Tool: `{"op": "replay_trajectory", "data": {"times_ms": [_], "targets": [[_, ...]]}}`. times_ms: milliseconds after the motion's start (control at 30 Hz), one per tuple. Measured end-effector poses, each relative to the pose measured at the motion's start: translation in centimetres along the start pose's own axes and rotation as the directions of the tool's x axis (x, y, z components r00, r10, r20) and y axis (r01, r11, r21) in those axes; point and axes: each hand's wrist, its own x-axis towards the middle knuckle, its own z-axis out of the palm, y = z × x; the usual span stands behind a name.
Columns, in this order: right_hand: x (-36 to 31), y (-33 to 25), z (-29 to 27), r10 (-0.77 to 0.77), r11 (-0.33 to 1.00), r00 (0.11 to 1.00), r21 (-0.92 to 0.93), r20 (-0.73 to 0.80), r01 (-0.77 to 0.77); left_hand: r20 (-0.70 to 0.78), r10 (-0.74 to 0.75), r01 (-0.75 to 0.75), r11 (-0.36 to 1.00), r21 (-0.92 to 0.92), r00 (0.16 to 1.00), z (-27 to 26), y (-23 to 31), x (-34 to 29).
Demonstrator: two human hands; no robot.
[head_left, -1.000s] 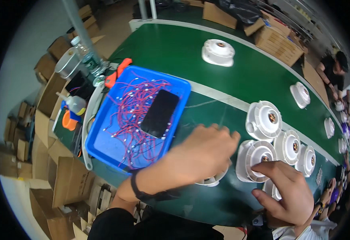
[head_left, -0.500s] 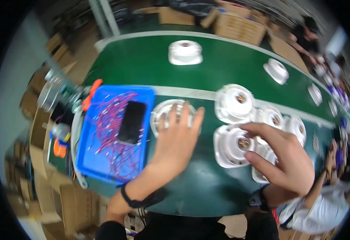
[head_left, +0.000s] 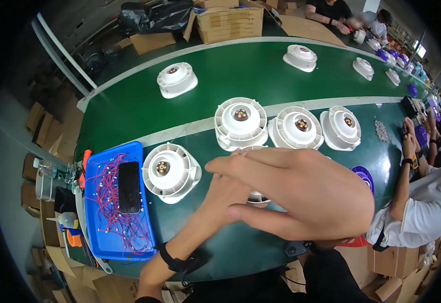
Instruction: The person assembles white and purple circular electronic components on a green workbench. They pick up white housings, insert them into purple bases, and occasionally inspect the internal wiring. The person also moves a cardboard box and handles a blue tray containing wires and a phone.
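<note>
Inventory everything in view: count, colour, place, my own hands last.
Near worktop: one, green, centre
Far strip: one, green, beyond the worktop
Housings: at least nine, white, four on far strip, others on worktop
Tray: one, blue, left
Wires: many, pinkish red, in tray
Phone: one, black, in tray
Tool: one, orange, beside tray
Water bottle: one, clear, far left
Squeeze bottle: one, whitish, left of tray
Small bits: one pile, grey, worktop's right
Purple parts: several, purple, right
Boxes: several, brown, around the edges
Bag: one, black, top
Co-workers: several, dark or white clothing, right
Wristband: one, black, left wrist
Left hand: one, bare, centre, partly hidden
Right hand: one, bare, overlapping the left
</note>
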Motion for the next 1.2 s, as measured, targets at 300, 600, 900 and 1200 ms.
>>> {"op": "replay_trajectory", "data": {"times_ms": [300, 600, 900, 1200], "targets": [[-0.5, 0.7, -0.5, 0.041, 0.999, 0.997, 0.022, -0.062, -0.040, 0.237, -0.092, 0.062, 0.989, 0.132, 0.967, -5.0, 1.4, -4.0], [-0.7, 0.8, -0.9, 0.024, 1.000, 0.998, -0.018, -0.065, -0.025, -0.114, -0.625, 0.628, 0.778, -0.006, 0.772, -8.6, -1.7, -8.1], [-0.5, 0.3, -0.7, 0.015, 1.000, 0.997, -0.014, -0.072, -0.016, 0.106, -0.105, 0.094, 0.990, 0.104, 0.989, -5.1, 2.2, -6.9], [-1.4, 0.6, -1.3, 0.046, 0.998, 0.993, -0.037, -0.110, -0.051, 0.018, -0.369, 0.349, 0.895, 0.279, 0.929, -5.3, 2.7, -6.3]]}}
